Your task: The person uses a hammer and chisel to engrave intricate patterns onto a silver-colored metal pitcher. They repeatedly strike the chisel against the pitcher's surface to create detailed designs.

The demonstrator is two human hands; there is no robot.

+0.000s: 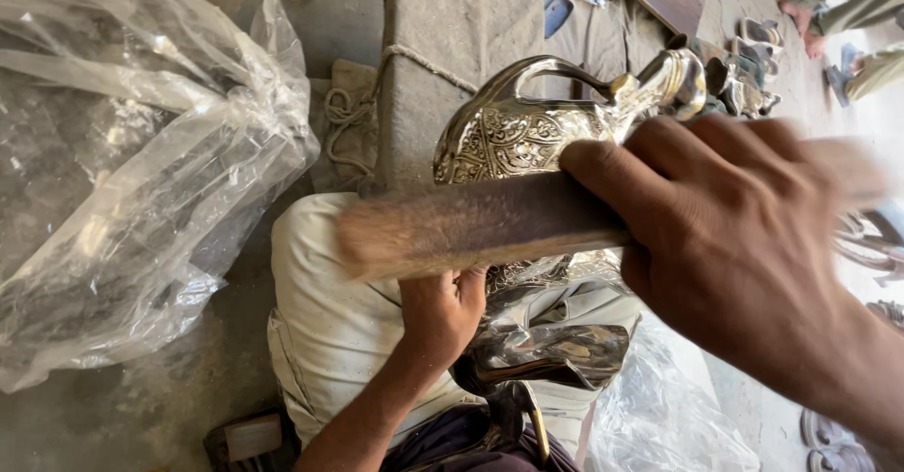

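Right hand [744,246] gripping perhaps brush [471,227], jug [527,133]

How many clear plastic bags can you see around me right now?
2. A large crumpled clear plastic bag lies on the ground at the left; another plastic bag sits at the lower right, partly behind the right hand. More may be hidden.

One shiny engraved silver metal jug [527,138] at 12 o'clock. One brown wooden brush [471,227] at the centre. Two clear crumpled plastic bags: one [132,171] at 9 o'clock, one [659,406] at 5 o'clock. Two bare hands: left [443,312], right [725,237].
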